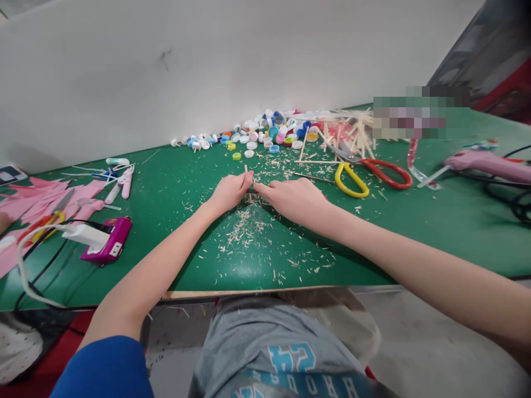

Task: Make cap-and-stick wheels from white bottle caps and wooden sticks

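My left hand (pixel 230 192) is closed on a short wooden stick (pixel 246 168), whose upper end shows above the fingers. Right beside it, my right hand (pixel 292 200) has its fingers drawn together at the stick's lower part; what it holds, if anything, is hidden. Pale wood shavings (pixel 244 224) lie scattered on the green tabletop (pixel 166 193) under and around both hands. Scissors with one yellow and one red handle (pixel 352 180) rest to the right of my right hand, blades pointing away.
Bottle caps (pixel 274 131) and wooden sticks (pixel 363 132) are heaped along the back wall. At left are pink sheets (pixel 39 199), a magenta power socket (pixel 110 240), cables and another pair of scissors (pixel 50 221). A pink glue gun (pixel 489 163) lies at right.
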`<move>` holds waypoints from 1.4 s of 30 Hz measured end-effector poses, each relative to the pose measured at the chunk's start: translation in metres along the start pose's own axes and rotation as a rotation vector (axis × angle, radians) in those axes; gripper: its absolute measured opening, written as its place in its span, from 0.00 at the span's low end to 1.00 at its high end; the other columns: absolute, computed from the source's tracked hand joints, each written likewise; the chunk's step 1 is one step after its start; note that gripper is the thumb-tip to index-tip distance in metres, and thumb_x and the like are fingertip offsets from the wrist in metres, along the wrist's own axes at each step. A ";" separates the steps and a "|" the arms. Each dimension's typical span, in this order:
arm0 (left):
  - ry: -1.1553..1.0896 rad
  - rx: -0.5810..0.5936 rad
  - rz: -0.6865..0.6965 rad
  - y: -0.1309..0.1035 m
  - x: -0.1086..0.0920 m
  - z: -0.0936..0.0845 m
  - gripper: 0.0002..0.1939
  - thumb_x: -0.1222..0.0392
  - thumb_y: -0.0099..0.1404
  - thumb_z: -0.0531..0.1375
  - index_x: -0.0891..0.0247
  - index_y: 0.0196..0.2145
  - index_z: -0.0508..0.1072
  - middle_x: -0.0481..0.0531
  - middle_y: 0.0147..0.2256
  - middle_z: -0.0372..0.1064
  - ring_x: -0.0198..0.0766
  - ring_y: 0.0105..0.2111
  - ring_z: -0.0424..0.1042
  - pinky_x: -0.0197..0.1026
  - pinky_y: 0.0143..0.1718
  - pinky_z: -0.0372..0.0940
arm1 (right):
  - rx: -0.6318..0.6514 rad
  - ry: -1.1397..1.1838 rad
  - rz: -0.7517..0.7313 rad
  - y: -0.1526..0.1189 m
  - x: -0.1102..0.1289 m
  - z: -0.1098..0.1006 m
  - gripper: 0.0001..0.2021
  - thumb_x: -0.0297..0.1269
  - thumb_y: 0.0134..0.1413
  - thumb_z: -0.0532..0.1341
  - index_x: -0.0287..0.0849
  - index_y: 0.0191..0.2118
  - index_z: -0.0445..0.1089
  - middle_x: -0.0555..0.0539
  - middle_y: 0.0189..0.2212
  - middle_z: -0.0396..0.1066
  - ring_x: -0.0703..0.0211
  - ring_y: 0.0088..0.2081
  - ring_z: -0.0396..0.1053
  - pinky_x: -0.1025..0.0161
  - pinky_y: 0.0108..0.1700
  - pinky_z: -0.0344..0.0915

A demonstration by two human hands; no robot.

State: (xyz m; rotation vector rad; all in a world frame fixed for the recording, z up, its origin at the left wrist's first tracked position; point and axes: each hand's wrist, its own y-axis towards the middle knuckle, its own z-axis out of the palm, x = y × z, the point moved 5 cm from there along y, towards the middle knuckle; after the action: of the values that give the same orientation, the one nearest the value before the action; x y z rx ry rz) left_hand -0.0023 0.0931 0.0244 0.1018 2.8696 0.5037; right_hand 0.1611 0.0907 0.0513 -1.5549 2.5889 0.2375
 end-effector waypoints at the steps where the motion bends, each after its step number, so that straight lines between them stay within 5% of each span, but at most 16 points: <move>1: -0.002 0.002 -0.001 0.000 0.000 0.000 0.38 0.42 0.78 0.32 0.63 0.32 0.74 0.54 0.25 0.74 0.39 0.25 0.72 0.39 0.28 0.58 | 0.001 0.002 0.001 0.000 -0.001 -0.001 0.21 0.35 0.71 0.43 0.43 0.61 0.64 0.42 0.37 0.75 0.57 0.30 0.68 0.59 0.29 0.46; 14: -0.001 -0.010 -0.007 0.000 0.000 -0.001 0.39 0.41 0.77 0.32 0.62 0.29 0.73 0.53 0.23 0.72 0.37 0.23 0.70 0.38 0.27 0.57 | 0.071 0.051 -0.070 0.001 0.000 0.005 0.20 0.42 0.74 0.42 0.46 0.55 0.69 0.46 0.31 0.74 0.58 0.27 0.67 0.60 0.28 0.46; 31: -0.027 -0.021 0.002 0.001 0.003 0.003 0.39 0.40 0.77 0.31 0.62 0.32 0.74 0.54 0.26 0.74 0.38 0.25 0.71 0.40 0.29 0.59 | 0.030 0.041 0.010 0.000 -0.005 -0.002 0.23 0.40 0.73 0.40 0.47 0.64 0.63 0.43 0.41 0.77 0.56 0.33 0.70 0.60 0.32 0.50; 42: -0.038 -0.034 0.002 0.001 0.003 0.003 0.38 0.41 0.77 0.31 0.61 0.29 0.72 0.54 0.24 0.72 0.38 0.23 0.68 0.41 0.28 0.57 | 0.025 0.018 0.006 -0.001 -0.003 0.001 0.21 0.41 0.74 0.41 0.47 0.60 0.65 0.46 0.38 0.76 0.57 0.32 0.70 0.60 0.30 0.47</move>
State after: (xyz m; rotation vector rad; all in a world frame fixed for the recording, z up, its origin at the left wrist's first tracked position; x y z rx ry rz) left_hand -0.0048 0.0951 0.0212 0.1070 2.8225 0.5453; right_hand 0.1630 0.0927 0.0510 -1.5484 2.6003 0.1909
